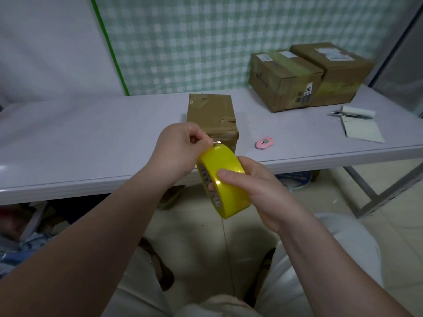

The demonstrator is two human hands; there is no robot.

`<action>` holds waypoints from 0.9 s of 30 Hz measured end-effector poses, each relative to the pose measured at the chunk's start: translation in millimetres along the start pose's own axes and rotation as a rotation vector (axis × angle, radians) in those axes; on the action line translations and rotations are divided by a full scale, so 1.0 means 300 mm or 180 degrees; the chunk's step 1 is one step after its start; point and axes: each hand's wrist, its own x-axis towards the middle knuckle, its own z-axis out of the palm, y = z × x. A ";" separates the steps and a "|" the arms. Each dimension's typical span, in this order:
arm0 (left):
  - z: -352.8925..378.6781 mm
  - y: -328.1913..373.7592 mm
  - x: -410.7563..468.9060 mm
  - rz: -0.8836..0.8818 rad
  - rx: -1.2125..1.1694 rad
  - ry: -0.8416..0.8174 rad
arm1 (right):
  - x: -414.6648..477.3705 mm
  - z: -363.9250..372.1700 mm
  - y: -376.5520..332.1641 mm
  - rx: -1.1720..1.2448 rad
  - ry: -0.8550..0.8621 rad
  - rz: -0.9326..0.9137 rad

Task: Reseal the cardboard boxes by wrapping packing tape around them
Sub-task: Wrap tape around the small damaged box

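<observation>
Yellow packing tape, a full roll [223,179], is held in the air just in front of the near edge of a pale surface [91,138], between both hands. The right hand [258,191] grips the roll from the right, thumb lying across its glossy outer face and fingers curled into the core. The left hand [178,149] is at the roll's top left, fingers curled, thumb and forefinger pinching the loose end of the tape where it lifts off the roll.

Just beyond the hands, a small cardboard box [211,117] stands on the surface, its top crossed by old brown tape. To its right lies a pink pocket cutter [264,143]. Farther right is a white notepad [361,131] with a pen [350,115] resting at its far end. At the far right, a larger box [283,81] and another box [336,72] sit touching side by side, both bearing labels. Behind everything hangs a green-and-white checked cloth [206,42].
</observation>
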 end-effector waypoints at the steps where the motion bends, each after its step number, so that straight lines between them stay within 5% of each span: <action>1: 0.003 0.011 0.012 0.0072 0.0067 0.0036 | -0.001 -0.005 -0.006 0.0020 0.0029 -0.0046; 11: 0.020 0.146 0.133 0.0912 0.0604 0.0384 | 0.049 -0.060 -0.063 0.0198 0.0790 0.0232; 20: 0.043 0.106 0.346 0.0301 0.0435 -0.0221 | 0.068 -0.051 -0.048 0.0348 0.0746 0.0113; 27: 0.057 0.055 0.401 0.0414 0.0561 -0.0443 | 0.101 -0.016 -0.025 0.0133 0.1077 -0.0088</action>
